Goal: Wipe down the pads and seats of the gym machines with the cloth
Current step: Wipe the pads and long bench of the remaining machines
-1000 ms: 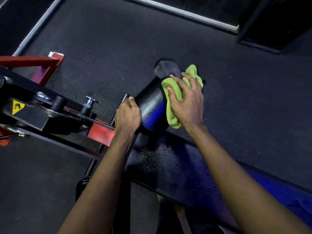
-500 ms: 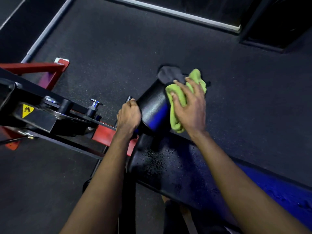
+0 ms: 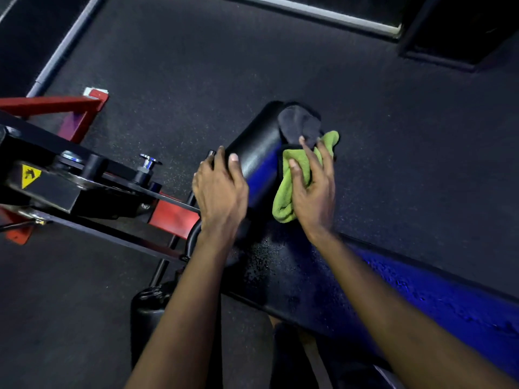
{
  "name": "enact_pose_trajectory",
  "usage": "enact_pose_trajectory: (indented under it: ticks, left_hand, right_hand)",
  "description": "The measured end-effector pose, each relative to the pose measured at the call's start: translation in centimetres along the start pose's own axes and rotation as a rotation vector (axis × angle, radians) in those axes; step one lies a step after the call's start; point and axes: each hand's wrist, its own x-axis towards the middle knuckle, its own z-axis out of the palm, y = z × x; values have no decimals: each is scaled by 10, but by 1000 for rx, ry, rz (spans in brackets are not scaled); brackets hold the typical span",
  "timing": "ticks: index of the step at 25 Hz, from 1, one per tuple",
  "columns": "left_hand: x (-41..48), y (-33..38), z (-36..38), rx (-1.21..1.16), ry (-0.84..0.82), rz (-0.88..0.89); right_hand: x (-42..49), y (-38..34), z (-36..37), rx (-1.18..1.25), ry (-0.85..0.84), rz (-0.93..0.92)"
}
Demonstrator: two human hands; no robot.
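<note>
1. Nearest, beneath both wrists, lies the long black vinyl seat pad. It is speckled with droplets and lit blue along its right edge.
2. The left hand grips the near end of the black cylindrical roller pad, fingers curled over its side and thumb on top.
3. Just right of it, the right hand presses the green microfibre cloth against the roller, fingers straight and slightly spread.
4. Just past those fingertips is the roller's grey end face.
5. Left of the left hand stands the black-and-red steel machine frame, with a yellow warning sticker and a chrome pull pin.
6. Beyond both hands stretches the dark speckled rubber floor.
</note>
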Motion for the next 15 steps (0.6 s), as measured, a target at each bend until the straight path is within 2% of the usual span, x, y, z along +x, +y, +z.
enact_pose_trajectory:
  ticks: [2, 4, 5, 7, 9, 10, 13, 15]
  left_hand:
    - [22, -4, -7, -45, -85, -177]
    - [37, -4, -11, -79, -161, -311]
    - [38, -3, -13, -86, -136, -281]
    - [28, 1, -14, -86, 34, -102]
    - [10, 4, -16, -68, 171, -19]
    - [2, 7, -17, -54, 182, -8]
    - [-12, 16, -9, 54, 38, -56]
    - [-9, 23, -3, 76, -1, -112]
  right_hand:
    - [5, -2, -2, -104, -35, -188]
    - [17, 4, -6, -165, -52, -275]
    - [21, 8, -8, -165, -55, -264]
    - [20, 16, -10, -122, -62, -178]
    - [12, 19, -6, -64, -45, -137]
    - [10, 18, -4, -46, -29, -138]
    - [19, 6, 3, -105, 30, -145]
    - [19, 0, 4, -172, 24, -196]
